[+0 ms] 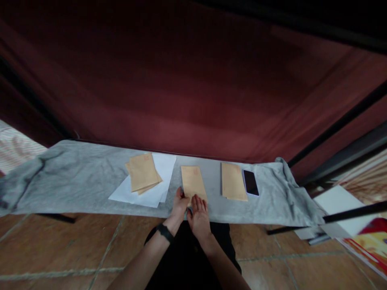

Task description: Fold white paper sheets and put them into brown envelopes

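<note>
A brown envelope (194, 180) with a faint red mark near its top lies in front of me on the grey cloth. My left hand (180, 203), below a black wristband, grips its lower left corner between thumb and fingers. Across the lower right part of the envelope, my right hand (198, 212) rests flat with its fingers laid out on the paper. To the left, brown envelopes (142, 172) overlap on top of white paper sheets (163, 177). On the right is another small stack of brown envelopes (234, 181).
A phone (250, 183) with a dark screen lies beside the right stack. Grey cloth (87, 177) covers the narrow table, with a dark red panel (193, 100) behind it. Black metal bars (341, 129) and colourful printed items (370, 245) are at the right.
</note>
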A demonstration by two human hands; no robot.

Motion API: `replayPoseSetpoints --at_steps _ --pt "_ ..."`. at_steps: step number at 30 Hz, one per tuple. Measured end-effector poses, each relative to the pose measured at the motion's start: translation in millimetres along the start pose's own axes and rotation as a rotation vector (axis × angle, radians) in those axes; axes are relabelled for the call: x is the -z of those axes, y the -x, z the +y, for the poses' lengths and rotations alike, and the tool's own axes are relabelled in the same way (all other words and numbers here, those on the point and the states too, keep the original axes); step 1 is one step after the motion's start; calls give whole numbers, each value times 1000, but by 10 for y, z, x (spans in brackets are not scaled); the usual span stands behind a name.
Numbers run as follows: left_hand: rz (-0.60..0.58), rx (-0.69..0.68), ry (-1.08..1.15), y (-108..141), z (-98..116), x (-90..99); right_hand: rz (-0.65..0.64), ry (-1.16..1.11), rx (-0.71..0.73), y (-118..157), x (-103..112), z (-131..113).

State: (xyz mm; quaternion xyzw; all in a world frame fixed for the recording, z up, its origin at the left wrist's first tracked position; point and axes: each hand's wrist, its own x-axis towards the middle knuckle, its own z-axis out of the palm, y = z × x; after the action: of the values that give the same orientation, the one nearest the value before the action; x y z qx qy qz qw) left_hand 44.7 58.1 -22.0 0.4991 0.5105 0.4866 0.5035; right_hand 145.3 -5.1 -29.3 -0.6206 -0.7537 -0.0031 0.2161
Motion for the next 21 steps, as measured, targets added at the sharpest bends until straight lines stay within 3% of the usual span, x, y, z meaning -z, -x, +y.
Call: replayPoseSetpoints --at_steps 3,5,7,10,12,14,18,21 --pt "36 11 -20 16 175 -31 28 -67 -52 -96 80 54" --pt "34 20 -2 25 341 -63 92 -250 -141 -198 166 122" --pt "18 -14 -53 20 503 -86 185 -563 -276 -306 245 201" --pt "-42 -202 -302 -30 616 -99 286 -1129 -524 -407 279 290" --pt "-127 -368 -513 -80 562 -107 284 -1355 -627 -403 236 309" --pt "-218 -474 -718 -122 423 -116 245 -1427 -661 -348 171 303" --pt "-327 -429 -1030 -141 124 -108 121 -1489 -694 -210 103 306" --pt "-371 -411 -1114 -140 63 -80 32 -1511 -737 -173 122 364"
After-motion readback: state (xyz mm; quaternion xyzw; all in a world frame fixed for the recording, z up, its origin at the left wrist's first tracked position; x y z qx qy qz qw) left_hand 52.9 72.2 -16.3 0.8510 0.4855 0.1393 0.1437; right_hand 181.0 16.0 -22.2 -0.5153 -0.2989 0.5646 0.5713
